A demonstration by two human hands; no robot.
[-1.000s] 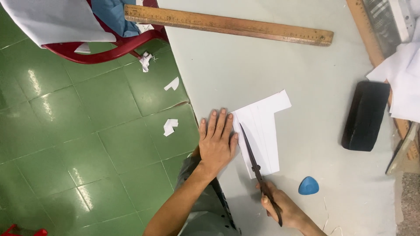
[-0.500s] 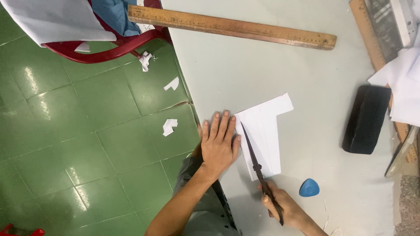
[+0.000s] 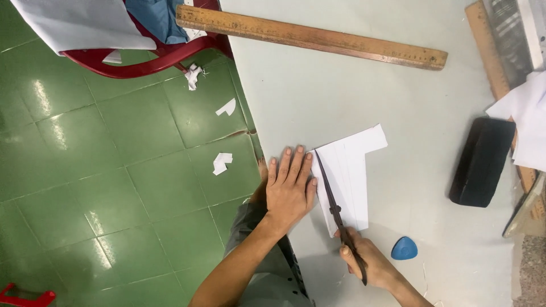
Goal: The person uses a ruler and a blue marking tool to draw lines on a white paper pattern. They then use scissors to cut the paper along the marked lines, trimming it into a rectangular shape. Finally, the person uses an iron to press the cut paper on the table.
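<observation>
Two bare hands worked at the near edge of a pale grey table point(image 3: 398, 74), and everything else is best placed from the folded white paper point(image 3: 350, 176) lying there. The left hand point(image 3: 290, 187) lay flat with fingers spread and pointing away from the person, just left of the paper, its fingertips touching the paper's left edge. The right hand point(image 3: 369, 264), below the paper's near end, was closed around the handles of a pair of dark scissors point(image 3: 337, 213). The blades ran up along the paper's left side, tip near the left hand's fingertips; whether the blades were parted or together cannot be told.

Just right of the paper's near corner, and beside the right hand, lay a small blue piece of tailor's chalk point(image 3: 404, 248). Well to the right of the paper rested a black oblong case point(image 3: 482, 162), and beyond that a heap of white sheets point(image 3: 526, 122) over a second wooden rule point(image 3: 495, 62) at the table's right edge. Far above the paper, a long wooden ruler point(image 3: 310, 37) lay slantwise across the table, its left end jutting past the table's edge.

Left of the paper, off the table, the floor point(image 3: 114, 170) was green tile with several white paper scraps point(image 3: 222, 163) scattered on it. Further up and left stood a red plastic chair point(image 3: 142, 59) holding blue cloth point(image 3: 156, 17) and a large white sheet point(image 3: 79, 23).
</observation>
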